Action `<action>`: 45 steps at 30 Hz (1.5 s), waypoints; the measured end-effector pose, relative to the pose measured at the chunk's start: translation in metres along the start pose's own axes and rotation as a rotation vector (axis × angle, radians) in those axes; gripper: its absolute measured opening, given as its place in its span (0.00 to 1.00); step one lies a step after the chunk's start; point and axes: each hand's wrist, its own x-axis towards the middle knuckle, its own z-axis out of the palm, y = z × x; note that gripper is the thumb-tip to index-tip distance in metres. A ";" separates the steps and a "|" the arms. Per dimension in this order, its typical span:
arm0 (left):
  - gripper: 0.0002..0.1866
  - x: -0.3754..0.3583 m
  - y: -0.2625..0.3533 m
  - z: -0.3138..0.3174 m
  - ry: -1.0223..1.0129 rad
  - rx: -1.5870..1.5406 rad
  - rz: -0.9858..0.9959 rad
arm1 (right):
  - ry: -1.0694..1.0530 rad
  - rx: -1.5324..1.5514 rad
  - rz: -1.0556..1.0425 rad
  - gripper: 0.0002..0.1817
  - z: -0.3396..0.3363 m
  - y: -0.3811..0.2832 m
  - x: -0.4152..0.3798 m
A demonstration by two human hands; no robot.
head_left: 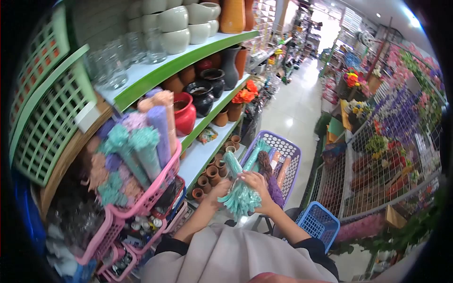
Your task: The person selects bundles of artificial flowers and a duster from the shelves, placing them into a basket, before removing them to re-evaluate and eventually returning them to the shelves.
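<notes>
My left hand (218, 192) is closed on the left side of a turquoise fringed bundle (239, 200). The bundle looks wrapped in shiny clear film, its loose strands spreading toward me. My right hand (256, 186) grips the same bundle from the right, fingers bent over its middle. Just beyond my hands is a purple perforated basket (296, 162). Inside it lie another turquoise bundle (257, 152), a brown textured piece (265, 164) and peach-coloured rolls (284, 170). A purple textured piece (275, 191) shows beside my right wrist.
To my left, a pink basket (172, 165) holds several wrapped turquoise, purple and peach bundles. Green-edged shelves (188, 59) carry pots, vases and glass jars. A blue basket (318, 224) stands at my right, near a wire rack (363, 165) with artificial flowers. A tiled aisle (288, 104) runs ahead.
</notes>
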 end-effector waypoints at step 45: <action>0.14 -0.305 0.163 0.109 0.737 1.443 0.914 | 0.399 0.617 -0.255 0.04 0.106 -0.213 0.243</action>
